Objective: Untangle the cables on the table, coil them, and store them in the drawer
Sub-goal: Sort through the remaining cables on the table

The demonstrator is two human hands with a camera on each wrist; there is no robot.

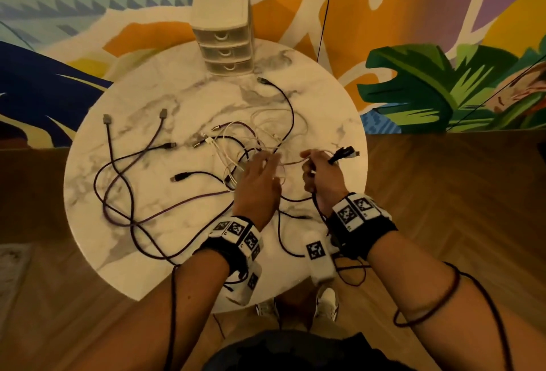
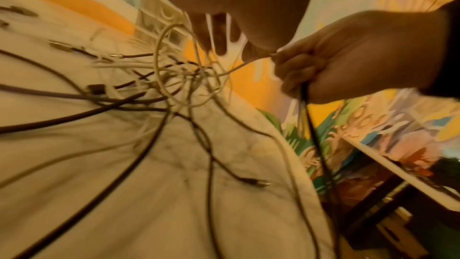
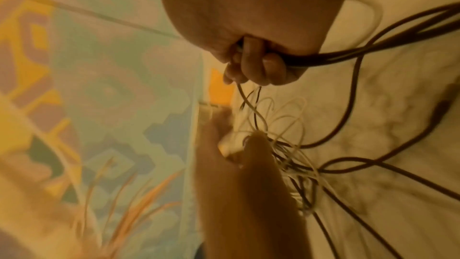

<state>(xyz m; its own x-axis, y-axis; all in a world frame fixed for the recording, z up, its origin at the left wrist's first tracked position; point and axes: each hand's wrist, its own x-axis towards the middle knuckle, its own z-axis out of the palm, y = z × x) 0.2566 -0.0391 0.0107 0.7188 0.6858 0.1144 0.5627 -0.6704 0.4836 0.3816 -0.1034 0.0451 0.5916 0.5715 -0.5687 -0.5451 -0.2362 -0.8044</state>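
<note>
Several cables lie tangled on a round marble table: thin white ones in the middle, black and purple ones spreading left. My right hand grips a bundle of black cable, whose plugs stick out above the fist, and pinches a white cable that runs left into the knot. My left hand reaches over the knot with straight, spread fingers. The right wrist view shows the black cables leaving the fist. A small three-drawer unit stands at the far edge, drawers shut.
Loose plugs lie on the left half of the table. One black cable trails toward the near edge. Wooden floor surrounds the table, with a painted wall behind it and my shoes below.
</note>
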